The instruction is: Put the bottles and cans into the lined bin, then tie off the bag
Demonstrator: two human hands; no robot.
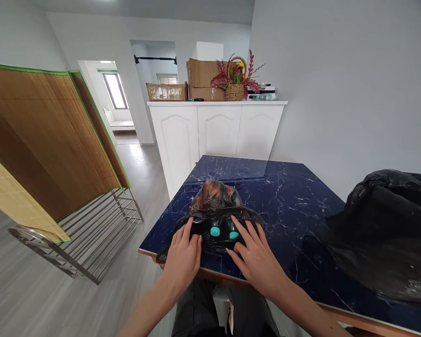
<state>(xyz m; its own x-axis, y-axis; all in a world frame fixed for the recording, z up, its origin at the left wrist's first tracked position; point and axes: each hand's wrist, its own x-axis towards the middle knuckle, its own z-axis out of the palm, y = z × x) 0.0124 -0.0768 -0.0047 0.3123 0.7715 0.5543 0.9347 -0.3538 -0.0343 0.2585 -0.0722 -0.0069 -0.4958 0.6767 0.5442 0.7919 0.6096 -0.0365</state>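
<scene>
A thin black plastic bag [247, 214] lies near the front edge of the dark blue marbled table, its mouth toward me. Inside are bottles, and two teal caps show, a left cap [215, 231] and a right cap [234, 235]. Something orange-red [212, 189] shows through the film at the far end; its kind is unclear. My left hand [183, 250] is at the left side of the mouth, with the film between thumb and fingers. My right hand [256, 252] rests on the right side, fingers spread, thumb apart beside the right cap.
A larger black plastic bag [382, 234] stands on the table [284, 196] at the right. Behind is a white cabinet [217, 126] bearing cardboard boxes [203, 79] and a flower basket [235, 91]. At the left, a metal rack [101, 238] carries a bamboo mat [49, 140].
</scene>
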